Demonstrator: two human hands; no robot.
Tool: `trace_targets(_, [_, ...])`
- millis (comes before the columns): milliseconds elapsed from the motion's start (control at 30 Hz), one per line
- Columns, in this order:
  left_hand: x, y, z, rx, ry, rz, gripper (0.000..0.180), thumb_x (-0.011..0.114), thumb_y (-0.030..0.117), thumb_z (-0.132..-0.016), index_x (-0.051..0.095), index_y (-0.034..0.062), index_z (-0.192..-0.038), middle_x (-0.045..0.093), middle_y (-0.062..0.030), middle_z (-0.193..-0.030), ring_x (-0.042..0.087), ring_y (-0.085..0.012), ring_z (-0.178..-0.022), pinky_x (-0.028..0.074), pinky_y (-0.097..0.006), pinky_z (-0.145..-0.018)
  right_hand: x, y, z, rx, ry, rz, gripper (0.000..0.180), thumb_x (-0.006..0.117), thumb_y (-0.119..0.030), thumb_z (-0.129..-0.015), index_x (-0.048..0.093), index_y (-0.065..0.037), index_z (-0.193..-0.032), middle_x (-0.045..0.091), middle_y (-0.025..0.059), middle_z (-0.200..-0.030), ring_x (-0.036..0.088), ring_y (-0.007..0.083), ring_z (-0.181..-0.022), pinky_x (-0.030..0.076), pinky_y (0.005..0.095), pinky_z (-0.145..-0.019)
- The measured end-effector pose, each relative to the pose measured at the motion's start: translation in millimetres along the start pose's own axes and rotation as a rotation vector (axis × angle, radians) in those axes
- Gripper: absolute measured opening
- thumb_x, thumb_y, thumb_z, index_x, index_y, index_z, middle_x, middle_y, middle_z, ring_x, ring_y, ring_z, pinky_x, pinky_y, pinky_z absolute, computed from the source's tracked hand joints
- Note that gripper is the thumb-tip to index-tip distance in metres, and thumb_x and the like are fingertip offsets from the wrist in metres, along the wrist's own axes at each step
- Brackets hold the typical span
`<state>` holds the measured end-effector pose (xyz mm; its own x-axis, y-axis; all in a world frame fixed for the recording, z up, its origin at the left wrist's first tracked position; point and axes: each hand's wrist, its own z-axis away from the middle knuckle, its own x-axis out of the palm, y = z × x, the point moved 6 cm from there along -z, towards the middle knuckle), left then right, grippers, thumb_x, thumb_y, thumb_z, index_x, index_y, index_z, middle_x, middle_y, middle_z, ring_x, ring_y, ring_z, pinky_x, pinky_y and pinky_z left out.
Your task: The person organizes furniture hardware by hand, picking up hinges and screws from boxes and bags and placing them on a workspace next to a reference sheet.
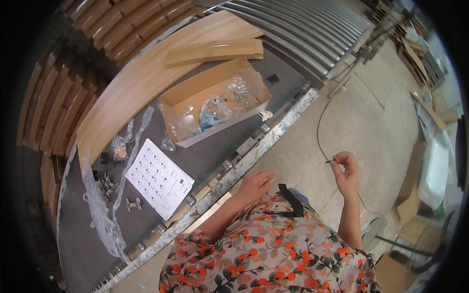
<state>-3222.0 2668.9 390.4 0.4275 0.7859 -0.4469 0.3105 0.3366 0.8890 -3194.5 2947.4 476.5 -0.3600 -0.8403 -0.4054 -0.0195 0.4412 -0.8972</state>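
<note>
My right hand [346, 171] is raised over the floor, thumb and fingertips pinched on a small, dark, slim piece [329, 161] too small to name. A dark cable [318, 132] curves just behind those fingertips; I cannot tell whether it touches them. My left hand [256, 185] is held beside the worktable's edge [278, 140], fingers loosely stretched, with nothing visible in it. Nearest on the table are an open cardboard box [183, 93] with bagged metal hardware, and a white stack of sheets [159, 176] printed with small part pictures.
Wood-look boards [141, 88] and a narrow cardboard carton [215, 51] lie behind the box. Crumpled plastic wrap [105, 215] and metal fittings [134, 204] lie at left. A roller conveyor [303, 29] adjoins the table's far end. A fan [415, 249] stands at right.
</note>
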Motion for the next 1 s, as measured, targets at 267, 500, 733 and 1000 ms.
trace_targets(267, [-32.0, -15.9, -73.4, -0.146, 0.173, -0.026, 0.023, 0.062, 0.016, -0.085, 0.063, 0.0043, -0.104, 0.064, -0.0133, -0.100, 0.063, -0.0310, -0.089, 0.050, -0.036, -0.078, 64.8, 76.7, -141.8, 0.282, -0.184, -0.457, 0.020, 0.059, 0.006, -0.080, 0.054, -0.003, -0.097, 0.058, 0.0027, -0.089, 0.058, 0.0100, -0.083, 0.047, 0.0230, -0.072])
trace_targets(500, [-31.5, -46.7, -61.6, -0.621, 0.649, 0.097, 0.018, 0.063, 0.008, -0.085, 0.064, -0.0005, -0.101, 0.066, -0.0132, -0.095, 0.064, -0.0178, -0.084, 0.049, -0.028, -0.076, 132.7, 117.8, -287.5, 0.298, -0.529, -0.435, 0.018, 0.060, 0.004, -0.080, 0.056, -0.002, -0.096, 0.060, 0.0029, -0.087, 0.057, 0.0100, -0.079, 0.047, 0.0229, -0.068])
trace_targets(733, [-11.7, -31.6, -122.4, -0.669, 0.843, 0.002, 0.019, 0.065, 0.005, -0.083, 0.064, -0.0005, -0.101, 0.065, -0.0142, -0.097, 0.063, -0.0217, -0.088, 0.048, -0.029, -0.080, 188.3, 155.6, -368.1, 0.167, -0.806, -0.157, 0.012, 0.065, -0.003, -0.078, 0.059, -0.001, -0.088, 0.062, 0.0030, -0.080, 0.056, 0.0093, -0.070, 0.045, 0.0225, -0.064])
trace_targets(1000, [-20.5, -3.3, -138.8, -0.770, 0.950, -0.104, 0.018, 0.065, 0.005, -0.082, 0.065, -0.0003, -0.099, 0.065, -0.0163, -0.098, 0.064, -0.0273, -0.090, 0.049, -0.032, -0.080, 213.8, 147.0, -381.3, 0.132, -1.096, 0.078, 0.014, 0.068, -0.009, -0.075, 0.064, 0.000, -0.084, 0.063, 0.0060, -0.069, 0.059, 0.0130, -0.064, 0.047, 0.0279, -0.060])
